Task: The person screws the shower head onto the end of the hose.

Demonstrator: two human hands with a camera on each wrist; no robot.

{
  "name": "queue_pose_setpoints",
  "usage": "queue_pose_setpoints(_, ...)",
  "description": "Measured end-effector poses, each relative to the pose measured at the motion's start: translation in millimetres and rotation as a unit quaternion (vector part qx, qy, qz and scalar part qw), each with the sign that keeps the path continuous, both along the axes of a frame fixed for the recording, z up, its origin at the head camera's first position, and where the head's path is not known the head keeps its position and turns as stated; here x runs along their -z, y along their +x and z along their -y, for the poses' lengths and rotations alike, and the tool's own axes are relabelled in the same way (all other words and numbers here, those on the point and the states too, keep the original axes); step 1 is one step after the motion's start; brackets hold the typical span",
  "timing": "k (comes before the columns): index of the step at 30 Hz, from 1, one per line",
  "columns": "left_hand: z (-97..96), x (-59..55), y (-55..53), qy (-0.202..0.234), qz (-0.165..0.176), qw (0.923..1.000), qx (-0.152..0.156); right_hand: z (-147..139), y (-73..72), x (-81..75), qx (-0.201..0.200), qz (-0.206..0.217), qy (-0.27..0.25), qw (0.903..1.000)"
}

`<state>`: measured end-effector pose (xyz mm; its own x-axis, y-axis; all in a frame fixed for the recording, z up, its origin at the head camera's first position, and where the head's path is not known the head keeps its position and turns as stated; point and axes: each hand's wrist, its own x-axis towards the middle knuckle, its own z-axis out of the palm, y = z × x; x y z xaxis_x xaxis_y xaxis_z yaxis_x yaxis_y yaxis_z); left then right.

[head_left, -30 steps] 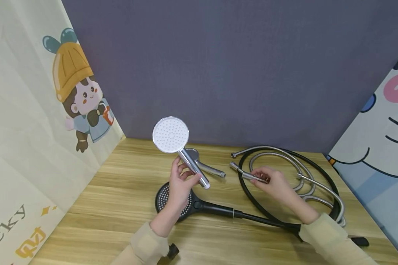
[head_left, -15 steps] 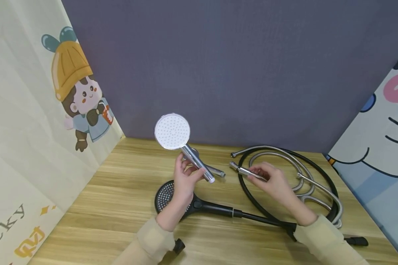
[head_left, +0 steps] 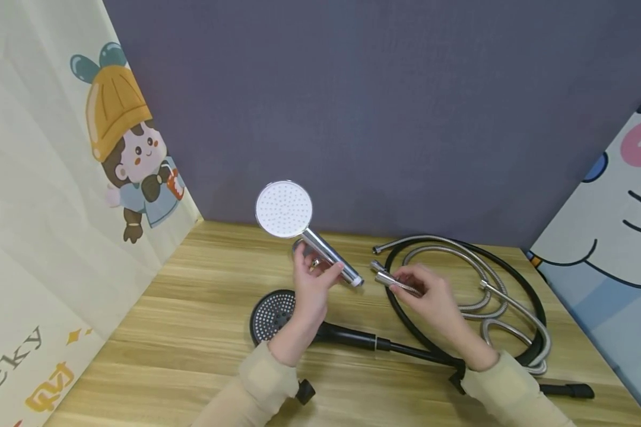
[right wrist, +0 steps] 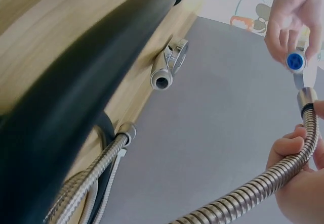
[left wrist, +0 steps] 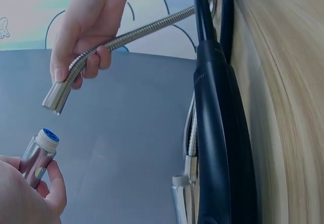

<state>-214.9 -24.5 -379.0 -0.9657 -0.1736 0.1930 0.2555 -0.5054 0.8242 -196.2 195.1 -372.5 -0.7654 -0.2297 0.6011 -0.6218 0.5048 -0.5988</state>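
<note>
My left hand (head_left: 311,290) grips the chrome handle of a round white-faced shower head (head_left: 284,209), held up above the table and tilted toward the right. Its white threaded end with a blue insert (left wrist: 49,134) shows in the left wrist view. In my right hand (head_left: 432,296) is a silver metal shower hose (right wrist: 258,188), pinched just behind its chrome end nut (left wrist: 56,97). The nut points at the threaded end, a short gap between them. Behind the left hand a smaller chrome shower head (right wrist: 163,72) lies on the table, mostly hidden in the head view.
A black shower head (head_left: 271,314) with a black hose (head_left: 416,353) lies on the wooden table (head_left: 155,338) below my hands. Coiled silver hoses (head_left: 504,290) lie at the right. A black part (head_left: 305,391) sits by the left sleeve, and a black piece (head_left: 579,390) at the right.
My left hand has moved right with the shower head, bringing its threaded end closer to the hose nut. The right hand has drawn slightly left and down with the hose.
</note>
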Motion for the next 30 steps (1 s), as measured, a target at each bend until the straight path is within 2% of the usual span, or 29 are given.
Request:
queue_pose_setpoints(5, -10.1, -1.2, 0.9, 0.012, 0.012, 0.9999, -0.001, 8.8, 6.9, -2.7, 0.011, 0.006, -0.011, 0.9999)
queue_pose_setpoints(11, -20.6, -4.5, 2.9, 0.034, 0.019, 0.9992, -0.005, 22.6, 24.2, -22.0, 0.022, 0.027, -0.031, 0.9989)
queue_pose_setpoints(13, -22.5, -6.2, 3.7, 0.036, 0.021, 0.9991, -0.008, 24.3, 25.7, -23.8, 0.026, 0.029, -0.034, 0.9987)
queue_pose_setpoints(16, -24.1, -7.5, 4.4, 0.038, 0.025, 0.9989, -0.014, 22.7, 21.9, -17.0, 0.030, 0.031, -0.037, 0.9984)
queue_pose_setpoints(22, -26.2, -7.3, 5.5, 0.052, 0.028, 0.9980, -0.021, 14.0, 5.7, 8.5, 0.024, 0.027, -0.050, 0.9981)
queue_pose_setpoints(30, -30.2, -8.0, 8.1, 0.067, 0.026, 0.9969, -0.033, 14.4, 1.8, 16.1, 0.008, 0.009, -0.064, 0.9979)
